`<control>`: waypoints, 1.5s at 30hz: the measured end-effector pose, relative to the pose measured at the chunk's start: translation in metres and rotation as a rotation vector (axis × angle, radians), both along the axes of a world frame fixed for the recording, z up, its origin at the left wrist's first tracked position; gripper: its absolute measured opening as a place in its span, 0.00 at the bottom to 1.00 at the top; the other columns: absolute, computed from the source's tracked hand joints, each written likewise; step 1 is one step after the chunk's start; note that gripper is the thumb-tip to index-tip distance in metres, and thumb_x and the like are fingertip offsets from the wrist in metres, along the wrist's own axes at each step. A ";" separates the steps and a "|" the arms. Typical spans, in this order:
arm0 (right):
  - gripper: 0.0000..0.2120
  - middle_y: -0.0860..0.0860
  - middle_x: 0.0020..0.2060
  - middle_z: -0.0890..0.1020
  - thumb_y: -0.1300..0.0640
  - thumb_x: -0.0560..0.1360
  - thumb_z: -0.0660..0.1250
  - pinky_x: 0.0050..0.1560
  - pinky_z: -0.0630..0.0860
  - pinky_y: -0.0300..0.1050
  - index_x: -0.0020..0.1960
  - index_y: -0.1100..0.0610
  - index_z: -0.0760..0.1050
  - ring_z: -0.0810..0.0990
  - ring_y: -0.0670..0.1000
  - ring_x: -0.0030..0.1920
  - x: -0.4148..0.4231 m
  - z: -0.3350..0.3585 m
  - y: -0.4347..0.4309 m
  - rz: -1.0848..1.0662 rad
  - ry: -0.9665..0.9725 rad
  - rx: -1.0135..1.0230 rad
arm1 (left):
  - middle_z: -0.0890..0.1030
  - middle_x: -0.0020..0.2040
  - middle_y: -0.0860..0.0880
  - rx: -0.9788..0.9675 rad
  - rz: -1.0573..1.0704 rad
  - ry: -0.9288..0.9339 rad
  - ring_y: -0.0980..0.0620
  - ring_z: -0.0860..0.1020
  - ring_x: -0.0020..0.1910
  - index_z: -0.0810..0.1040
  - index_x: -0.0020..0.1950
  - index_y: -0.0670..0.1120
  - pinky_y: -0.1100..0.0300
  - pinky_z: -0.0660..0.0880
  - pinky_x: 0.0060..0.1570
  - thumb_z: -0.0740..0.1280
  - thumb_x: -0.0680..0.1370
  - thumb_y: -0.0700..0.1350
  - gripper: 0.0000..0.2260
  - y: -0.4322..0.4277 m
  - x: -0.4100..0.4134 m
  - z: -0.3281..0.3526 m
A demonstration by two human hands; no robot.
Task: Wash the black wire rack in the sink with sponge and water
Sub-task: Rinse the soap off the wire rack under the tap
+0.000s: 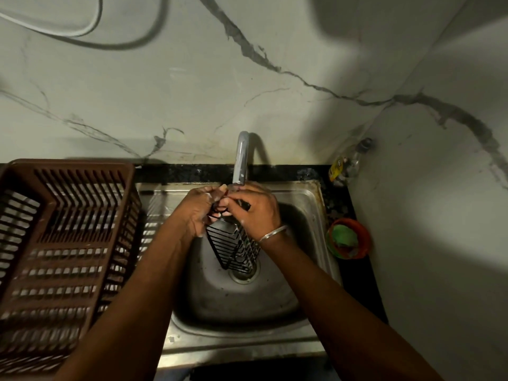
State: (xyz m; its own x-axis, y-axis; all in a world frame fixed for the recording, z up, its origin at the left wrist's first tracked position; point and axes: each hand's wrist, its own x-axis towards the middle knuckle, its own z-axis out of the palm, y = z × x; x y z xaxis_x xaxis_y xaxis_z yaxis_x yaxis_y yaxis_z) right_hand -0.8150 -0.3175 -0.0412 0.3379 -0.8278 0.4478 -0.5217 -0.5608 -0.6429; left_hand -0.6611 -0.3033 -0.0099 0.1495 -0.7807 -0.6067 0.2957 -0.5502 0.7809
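Back: the tap (242, 158) hangs over the far rim of the sink (308, 199); left hand (198, 207) and right hand (255, 213) crowd under it.
Middle: I see the black wire rack (231, 248) tilted over the drain.
Front: open basin between the forearms.
Left: the brown basket (71, 163) walls off the sink edge.
Right: narrow surface strip with an orange bowl (364, 237) and a bottle (347, 165), wall close beside.

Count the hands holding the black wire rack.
2: the left hand grips the top of the black wire rack from the left, the right hand from the right, below the tap.
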 end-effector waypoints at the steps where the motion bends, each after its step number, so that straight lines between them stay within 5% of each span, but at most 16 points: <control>1: 0.03 0.49 0.44 0.85 0.54 0.75 0.76 0.52 0.77 0.54 0.47 0.52 0.87 0.80 0.53 0.49 0.003 0.001 -0.002 -0.060 0.025 0.027 | 0.84 0.39 0.44 -0.006 0.012 0.003 0.54 0.82 0.29 0.84 0.48 0.43 0.62 0.80 0.27 0.71 0.84 0.44 0.07 0.000 0.000 0.000; 4: 0.05 0.49 0.45 0.83 0.49 0.74 0.77 0.52 0.78 0.55 0.46 0.50 0.86 0.79 0.54 0.49 0.009 0.004 -0.015 -0.185 0.133 0.198 | 0.86 0.35 0.46 -0.012 0.003 -0.012 0.53 0.84 0.29 0.84 0.48 0.43 0.61 0.79 0.27 0.69 0.85 0.41 0.08 0.001 -0.004 0.003; 7: 0.07 0.53 0.48 0.80 0.55 0.74 0.78 0.50 0.78 0.53 0.48 0.55 0.83 0.78 0.55 0.51 0.011 0.010 -0.028 -0.303 0.117 0.254 | 0.85 0.41 0.42 -0.038 -0.098 -0.015 0.49 0.83 0.32 0.88 0.47 0.44 0.55 0.80 0.39 0.68 0.86 0.44 0.12 0.004 -0.004 0.002; 12: 0.04 0.52 0.52 0.82 0.56 0.76 0.76 0.53 0.80 0.54 0.51 0.54 0.83 0.81 0.56 0.53 0.009 0.004 -0.039 -0.199 0.175 0.237 | 0.85 0.39 0.42 -0.098 -0.111 -0.002 0.50 0.82 0.31 0.85 0.52 0.42 0.54 0.78 0.40 0.66 0.86 0.44 0.10 0.011 0.003 -0.002; 14: 0.06 0.48 0.54 0.83 0.53 0.76 0.76 0.56 0.81 0.56 0.49 0.47 0.80 0.81 0.54 0.56 0.005 0.002 -0.049 -0.216 0.063 0.438 | 0.85 0.37 0.42 -0.142 -0.112 0.018 0.49 0.82 0.31 0.84 0.52 0.42 0.50 0.77 0.41 0.69 0.83 0.48 0.10 0.014 0.010 -0.004; 17: 0.12 0.51 0.60 0.84 0.57 0.80 0.72 0.63 0.81 0.54 0.62 0.50 0.79 0.82 0.51 0.61 -0.003 0.007 -0.052 -0.023 -0.358 0.893 | 0.85 0.35 0.43 -0.190 -0.104 0.026 0.50 0.83 0.30 0.82 0.49 0.42 0.53 0.79 0.37 0.70 0.79 0.51 0.11 0.018 0.017 -0.006; 20: 0.14 0.46 0.63 0.81 0.46 0.80 0.70 0.61 0.72 0.45 0.65 0.46 0.79 0.76 0.48 0.66 -0.017 0.015 -0.053 0.131 -0.389 1.033 | 0.83 0.32 0.45 -0.235 -0.085 0.056 0.52 0.83 0.28 0.78 0.48 0.41 0.59 0.82 0.30 0.65 0.85 0.46 0.10 0.022 0.026 -0.010; 24: 0.07 0.46 0.60 0.82 0.47 0.83 0.67 0.71 0.72 0.56 0.59 0.42 0.80 0.79 0.49 0.64 -0.018 0.014 -0.057 0.182 -0.214 0.984 | 0.80 0.30 0.45 -0.249 -0.142 0.053 0.53 0.80 0.26 0.77 0.46 0.41 0.60 0.79 0.27 0.64 0.85 0.46 0.12 0.030 0.036 -0.019; 28: 0.09 0.51 0.61 0.83 0.47 0.83 0.67 0.69 0.75 0.54 0.63 0.44 0.80 0.80 0.53 0.64 -0.015 0.021 -0.053 0.209 -0.132 0.936 | 0.77 0.30 0.43 -0.277 -0.209 -0.042 0.50 0.77 0.26 0.76 0.45 0.41 0.60 0.77 0.27 0.64 0.84 0.47 0.13 0.033 0.037 -0.027; 32: 0.16 0.47 0.45 0.83 0.46 0.84 0.66 0.40 0.78 0.36 0.66 0.53 0.81 0.80 0.46 0.43 -0.010 0.023 -0.049 0.140 0.027 0.871 | 0.83 0.41 0.46 -0.293 -0.327 -0.274 0.48 0.79 0.39 0.82 0.55 0.39 0.61 0.74 0.38 0.61 0.87 0.52 0.18 0.019 0.027 -0.023; 35: 0.19 0.52 0.49 0.86 0.36 0.82 0.62 0.53 0.82 0.54 0.59 0.48 0.82 0.84 0.54 0.50 0.003 0.021 -0.047 0.076 0.289 0.744 | 0.88 0.49 0.45 -0.364 -0.218 -0.292 0.50 0.86 0.47 0.85 0.57 0.41 0.57 0.82 0.49 0.62 0.87 0.53 0.18 0.008 0.005 -0.019; 39: 0.24 0.55 0.55 0.84 0.41 0.87 0.50 0.62 0.73 0.56 0.57 0.50 0.82 0.81 0.58 0.57 0.028 0.021 -0.025 -0.079 0.513 0.420 | 0.87 0.49 0.37 -0.405 -0.066 -0.217 0.41 0.85 0.51 0.84 0.49 0.40 0.41 0.79 0.61 0.65 0.83 0.59 0.23 0.004 0.003 -0.026; 42: 0.20 0.55 0.62 0.83 0.45 0.85 0.52 0.74 0.67 0.58 0.68 0.50 0.77 0.78 0.58 0.66 0.026 0.012 -0.010 -0.039 0.499 0.242 | 0.87 0.53 0.35 -0.361 0.027 -0.113 0.38 0.85 0.55 0.84 0.54 0.36 0.39 0.80 0.62 0.68 0.82 0.59 0.24 0.002 0.005 -0.032; 45: 0.24 0.59 0.76 0.73 0.46 0.86 0.54 0.81 0.56 0.63 0.79 0.52 0.67 0.66 0.62 0.78 0.020 0.006 -0.007 -0.035 0.556 0.300 | 0.87 0.54 0.36 -0.360 0.046 -0.101 0.39 0.86 0.54 0.85 0.56 0.37 0.41 0.81 0.62 0.70 0.83 0.54 0.19 0.001 0.001 -0.035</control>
